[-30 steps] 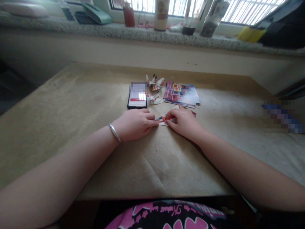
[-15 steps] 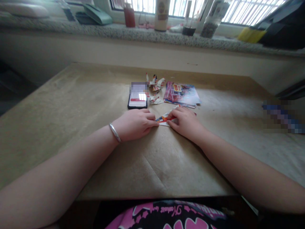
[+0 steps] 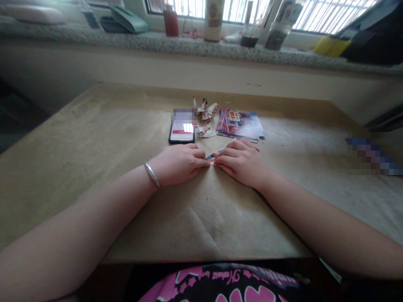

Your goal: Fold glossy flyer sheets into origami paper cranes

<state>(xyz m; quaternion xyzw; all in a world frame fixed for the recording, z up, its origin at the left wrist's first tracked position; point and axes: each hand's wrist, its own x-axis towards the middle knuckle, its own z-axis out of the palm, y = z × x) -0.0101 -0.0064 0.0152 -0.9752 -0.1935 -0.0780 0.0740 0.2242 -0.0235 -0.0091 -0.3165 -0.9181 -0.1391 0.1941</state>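
Observation:
A small folded piece of printed paper point(image 3: 213, 156), white with blue, red and orange, lies on the table between my hands. My left hand point(image 3: 180, 162), with a silver bangle at the wrist, has its fingers closed on the paper's left tip. Over its right part rests my right hand point(image 3: 241, 161), fingers bent together and pressing along the lower edge. Most of the paper is hidden under the right hand. Just beyond the fingers are several folded paper figures point(image 3: 206, 110), white with red print.
A phone point(image 3: 181, 133) with a lit screen lies behind my left hand. Behind the right one is a stack of colourful printed sheets point(image 3: 241, 123). Bottles, jars and a green case point(image 3: 129, 19) stand on the stone windowsill point(image 3: 185, 47) behind the table point(image 3: 151, 226).
My right hand has moved slightly left along the paper and flattened, covering more of it. My left hand has stayed in place at the tip.

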